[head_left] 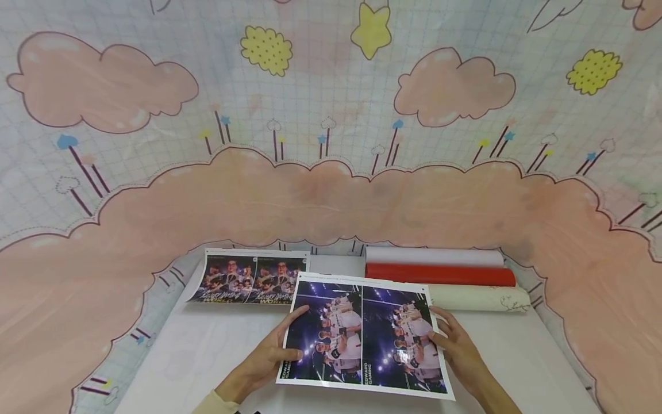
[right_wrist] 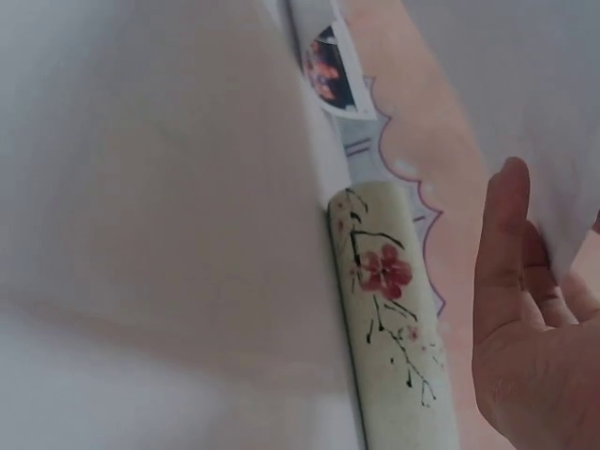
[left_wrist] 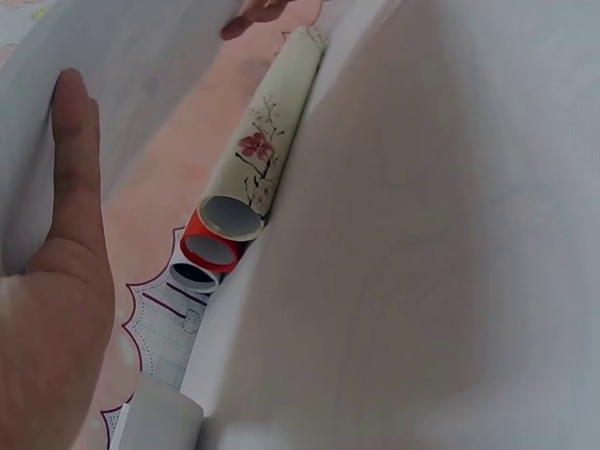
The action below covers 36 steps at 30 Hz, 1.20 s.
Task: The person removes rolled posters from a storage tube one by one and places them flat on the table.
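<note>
A glossy printed sheet (head_left: 362, 336) is held up over the table, tilted toward me, with two matching group photos side by side on its front. My left hand (head_left: 261, 356) grips its left edge, the thumb lying over the picture side. On the opposite edge, my right hand (head_left: 462, 348) pinches the sheet, its thumb also on the front and other fingers partly hidden behind. Both wrist views show the sheet's plain back, with the left hand (left_wrist: 70, 262) and the right hand (right_wrist: 534, 337) against it.
Another printed sheet (head_left: 227, 279) with two matching posters lies at the back left of the white table (head_left: 170, 356), its left side curling. At the back right lie a white roll (head_left: 434, 256), a red roll (head_left: 439, 275) and a cream blossom-patterned roll (head_left: 481, 299). A cartoon cloth (head_left: 331, 201) hangs behind.
</note>
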Motion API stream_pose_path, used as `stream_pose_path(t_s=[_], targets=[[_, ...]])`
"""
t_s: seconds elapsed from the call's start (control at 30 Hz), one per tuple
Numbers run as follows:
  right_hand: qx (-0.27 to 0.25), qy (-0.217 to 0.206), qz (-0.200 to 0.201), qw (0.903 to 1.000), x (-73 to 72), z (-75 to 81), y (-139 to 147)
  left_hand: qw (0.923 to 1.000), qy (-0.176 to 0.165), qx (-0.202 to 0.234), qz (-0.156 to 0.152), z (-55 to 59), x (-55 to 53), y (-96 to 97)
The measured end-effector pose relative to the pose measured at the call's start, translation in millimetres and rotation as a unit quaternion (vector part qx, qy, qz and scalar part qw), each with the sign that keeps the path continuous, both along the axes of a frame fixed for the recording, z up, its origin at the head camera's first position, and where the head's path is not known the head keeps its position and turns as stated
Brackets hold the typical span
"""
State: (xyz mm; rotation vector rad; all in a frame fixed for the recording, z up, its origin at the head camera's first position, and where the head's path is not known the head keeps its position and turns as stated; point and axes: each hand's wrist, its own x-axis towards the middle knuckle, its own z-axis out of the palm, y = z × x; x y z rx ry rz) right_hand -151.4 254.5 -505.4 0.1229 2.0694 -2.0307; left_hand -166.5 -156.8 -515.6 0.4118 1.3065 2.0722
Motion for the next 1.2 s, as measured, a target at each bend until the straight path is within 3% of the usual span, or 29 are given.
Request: stream_pose_path(t_s=[0.17,0.27,0.43,0.5,0.7,0.83,0.93,1.03,1.13,1.2], targets=[[0.012,0.009,-0.034,0.9993,-3.0,-0.1,4.2,0.9998,0.010,-0.018,0.003,-1.1,-0.5,0.1],[0.006,0.003,-0.042,0.9991,-4.1,-1.8,6.3,0.9984,0.031,-0.042,0.021,-1.1,-0.8,0.9],[-0.010,-0.005,-0.022,0.9997,-4.2,-5.4,10.0,0.9846,0.083,-0.118,0.098,0.6,-2.8,1.4],[-0.025,-0.002,0.001,0.9997,-3.7,-6.2,12.0,0.9794,0.081,-0.134,0.128,1.0,-3.6,1.0],[-0.079,0.014,0.054,0.9953,-2.9,-6.1,16.2,0.9767,0.020,-0.074,0.200,0.9,-6.7,1.0],[-0.081,0.010,0.057,0.9950,-2.4,-8.5,14.2,0.9602,-0.030,-0.041,0.275,0.8,-9.0,-0.4],[-0.074,0.010,0.024,0.9969,-1.2,-14.1,8.0,0.9460,-0.067,0.004,0.317,1.4,-9.0,-1.5],[-0.064,0.017,-0.027,0.9974,1.1,-17.9,-1.3,0.9422,-0.087,0.041,0.321,6.7,-4.9,4.0],[-0.056,0.023,-0.064,0.9961,2.7,-18.3,-10.8,0.9538,-0.064,0.014,0.293,10.9,3.3,16.6],[-0.056,0.021,-0.080,0.9950,3.7,-16.7,-18.0,0.9645,-0.026,-0.033,0.261,10.2,9.5,25.9]])
